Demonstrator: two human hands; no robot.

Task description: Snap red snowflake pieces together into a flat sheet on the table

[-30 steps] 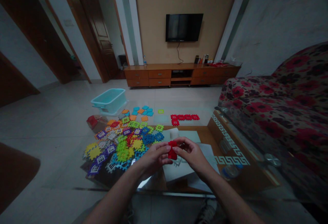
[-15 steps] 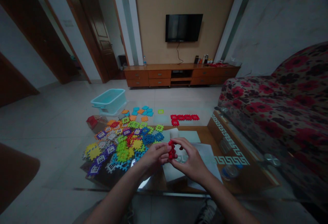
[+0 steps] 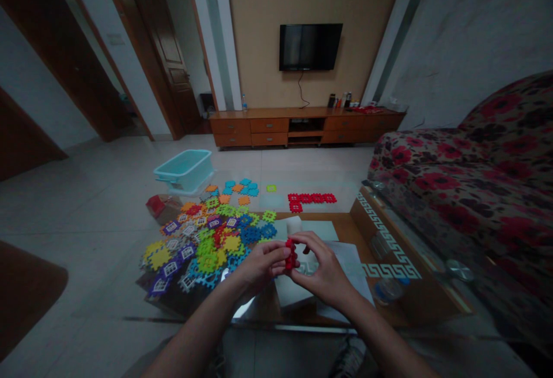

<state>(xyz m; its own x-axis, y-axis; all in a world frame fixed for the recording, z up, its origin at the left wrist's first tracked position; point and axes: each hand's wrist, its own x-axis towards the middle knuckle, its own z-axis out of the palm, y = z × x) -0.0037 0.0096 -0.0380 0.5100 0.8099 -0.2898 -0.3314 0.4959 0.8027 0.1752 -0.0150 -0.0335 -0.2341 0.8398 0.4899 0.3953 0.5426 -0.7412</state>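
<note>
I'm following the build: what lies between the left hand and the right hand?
In the head view, a red stack of interlocking plastic pieces lies between the left hand and the right hand, gripped by both.

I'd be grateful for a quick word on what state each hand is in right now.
Left hand: closed, holding the red toy.
Right hand: closed, holding the red toy too.
</note>
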